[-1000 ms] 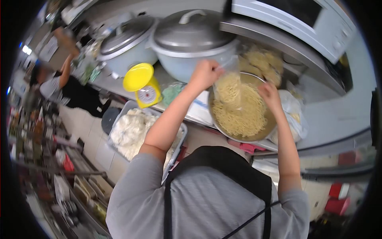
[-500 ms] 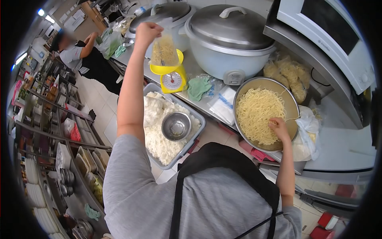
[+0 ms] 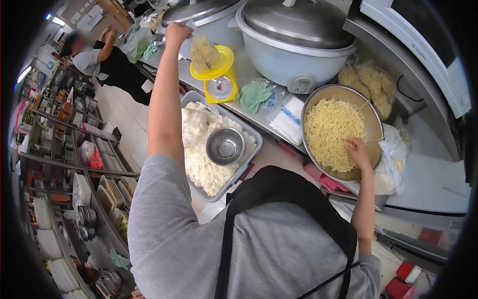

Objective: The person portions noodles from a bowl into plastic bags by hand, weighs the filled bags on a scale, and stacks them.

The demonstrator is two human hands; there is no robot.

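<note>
My left hand is closed around the top of a clear plastic bag of noodles. The bag's bottom rests on the yellow dish of a kitchen scale. On the right, my right hand has its fingers curled at the edge of a heap of pale yellow noodles. These noodles lie in a wide metal bowl. Its fingertips touch the noodles, and a few strands seem to be between them.
Two large lidded rice cookers stand behind. A grey tub of cooked rice holds a metal bowl. Nearby are a green cloth, plastic bags and bagged noodles. A co-worker stands far left.
My view has shifted slightly. My left hand and the bag of noodles sit a little lower over the scale dish. My right hand stays at the noodles. The co-worker's hands have risen.
</note>
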